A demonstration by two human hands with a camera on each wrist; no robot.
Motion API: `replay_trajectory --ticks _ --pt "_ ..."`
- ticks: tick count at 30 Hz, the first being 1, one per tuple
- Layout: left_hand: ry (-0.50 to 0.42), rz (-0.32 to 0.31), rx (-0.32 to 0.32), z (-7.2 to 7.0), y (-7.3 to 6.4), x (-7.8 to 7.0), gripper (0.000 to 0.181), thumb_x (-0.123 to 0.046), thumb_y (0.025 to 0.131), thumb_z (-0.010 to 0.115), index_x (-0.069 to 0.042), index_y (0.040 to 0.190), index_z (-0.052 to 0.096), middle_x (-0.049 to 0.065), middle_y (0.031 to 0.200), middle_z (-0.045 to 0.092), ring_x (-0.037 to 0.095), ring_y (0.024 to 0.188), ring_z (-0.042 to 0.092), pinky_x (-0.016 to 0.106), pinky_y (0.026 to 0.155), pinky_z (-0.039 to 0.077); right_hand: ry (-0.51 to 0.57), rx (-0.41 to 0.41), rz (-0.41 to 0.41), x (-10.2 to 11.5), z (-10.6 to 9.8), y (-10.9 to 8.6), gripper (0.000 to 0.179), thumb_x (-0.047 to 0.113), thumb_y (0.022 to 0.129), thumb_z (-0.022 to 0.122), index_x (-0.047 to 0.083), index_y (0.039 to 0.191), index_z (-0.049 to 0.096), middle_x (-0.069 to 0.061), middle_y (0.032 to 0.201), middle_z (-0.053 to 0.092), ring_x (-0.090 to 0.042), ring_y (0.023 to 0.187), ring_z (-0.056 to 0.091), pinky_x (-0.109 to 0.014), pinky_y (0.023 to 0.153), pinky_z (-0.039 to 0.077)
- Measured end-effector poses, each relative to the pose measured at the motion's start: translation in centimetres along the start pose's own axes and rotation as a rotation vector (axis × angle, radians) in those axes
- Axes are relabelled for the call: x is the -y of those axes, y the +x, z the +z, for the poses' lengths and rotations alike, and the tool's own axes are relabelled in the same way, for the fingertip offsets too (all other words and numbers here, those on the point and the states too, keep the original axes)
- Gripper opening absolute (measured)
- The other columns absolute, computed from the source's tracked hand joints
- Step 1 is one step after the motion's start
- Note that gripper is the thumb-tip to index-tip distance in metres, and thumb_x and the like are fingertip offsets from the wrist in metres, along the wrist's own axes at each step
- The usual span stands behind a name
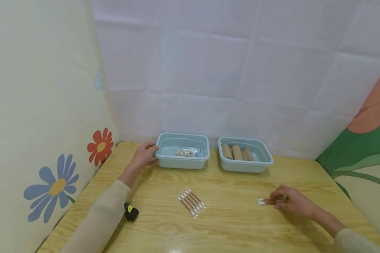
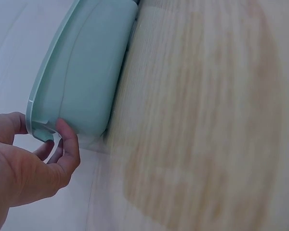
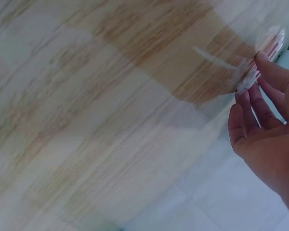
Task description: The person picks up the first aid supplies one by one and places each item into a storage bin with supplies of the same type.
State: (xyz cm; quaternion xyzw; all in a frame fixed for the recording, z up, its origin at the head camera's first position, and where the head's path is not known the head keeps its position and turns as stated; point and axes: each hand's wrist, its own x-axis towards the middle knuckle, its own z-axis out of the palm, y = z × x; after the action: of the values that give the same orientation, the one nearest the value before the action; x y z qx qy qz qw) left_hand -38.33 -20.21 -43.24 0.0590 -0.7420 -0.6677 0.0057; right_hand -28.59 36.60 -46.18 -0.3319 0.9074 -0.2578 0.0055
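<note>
My left hand point(image 1: 144, 156) grips the left end of a pale blue-green plastic basin point(image 1: 181, 163). In the left wrist view, the thumb and curled fingers of that hand point(image 2: 36, 166) are at the end of the basin's rim point(image 2: 41, 82). Inside the basin lie clear packets point(image 1: 187, 152) with pale sticks. Over the table's right side, my right hand point(image 1: 292, 202) pinches clear-wrapped reddish-brown swabs point(image 1: 263, 201); how many is hidden. The right wrist view shows the wrapper point(image 3: 274, 45) between thumb and fingers. Several wrapped brown swabs with white ends point(image 1: 191, 202) lie side by side mid-table.
A second blue-green basin point(image 1: 247, 168) stands to the right of the first, holding several brown cardboard rolls point(image 1: 237, 152). A small black object with a yellow mark point(image 1: 131, 213) is beside the left forearm. White sheeting point(image 1: 202, 70) hangs behind the wooden table point(image 1: 228, 225).
</note>
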Motion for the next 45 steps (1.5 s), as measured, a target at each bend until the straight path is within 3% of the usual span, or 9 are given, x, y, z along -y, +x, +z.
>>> replay_trajectory --ticks 6,22,26,34,45 --pt "0.001 0.005 -0.002 0.0 -0.2 0.0 0.055 -0.022 0.105 0.051 0.003 0.152 0.040 0.022 0.141 0.046 0.028 0.116 0.051 0.043 0.094 0.054 0.019 -0.017 -0.061 -0.2 0.2 -0.1 0.019 0.012 0.088 0.080 0.008 0.105 0.073 0.005 0.097 0.065 -0.013 0.087 0.060 -0.031 0.070 0.052" --pt "-0.022 0.022 -0.019 0.1 -0.1 0.2 0.053 -0.020 0.104 0.051 0.004 0.150 0.043 0.024 0.137 0.048 0.030 0.116 0.051 0.040 0.090 0.056 0.019 0.032 0.010 0.2 0.3 0.7 0.015 0.011 0.090 0.078 0.008 0.105 0.074 0.009 0.092 0.062 -0.007 0.082 0.057 -0.028 0.068 0.050" --pt "-0.021 0.021 -0.031 0.1 0.0 0.3 0.053 -0.021 0.103 0.052 0.004 0.150 0.044 0.023 0.135 0.049 0.027 0.113 0.052 0.038 0.088 0.056 -0.001 0.043 0.032 0.5 0.1 1.4 0.016 0.011 0.091 0.077 0.010 0.106 0.074 0.009 0.093 0.062 -0.006 0.083 0.057 -0.028 0.068 0.050" --pt "-0.022 0.025 -0.035 0.2 0.1 0.2 0.051 -0.020 0.104 0.053 0.004 0.148 0.046 0.020 0.131 0.049 0.025 0.110 0.051 0.037 0.086 0.057 -0.003 -0.006 -0.042 1.8 0.2 3.0 0.015 0.005 0.091 0.075 0.008 0.106 0.074 -0.001 0.091 0.065 -0.008 0.083 0.059 -0.029 0.067 0.050" --pt "-0.034 0.028 -0.052 0.2 -0.3 0.2 0.051 -0.020 0.102 0.053 0.005 0.146 0.048 0.020 0.130 0.052 0.024 0.106 0.054 0.038 0.085 0.057 0.022 -0.028 -0.098 4.4 0.5 6.3 0.014 0.008 0.095 0.072 0.008 0.109 0.075 0.007 0.094 0.069 -0.009 0.084 0.061 -0.030 0.066 0.052"
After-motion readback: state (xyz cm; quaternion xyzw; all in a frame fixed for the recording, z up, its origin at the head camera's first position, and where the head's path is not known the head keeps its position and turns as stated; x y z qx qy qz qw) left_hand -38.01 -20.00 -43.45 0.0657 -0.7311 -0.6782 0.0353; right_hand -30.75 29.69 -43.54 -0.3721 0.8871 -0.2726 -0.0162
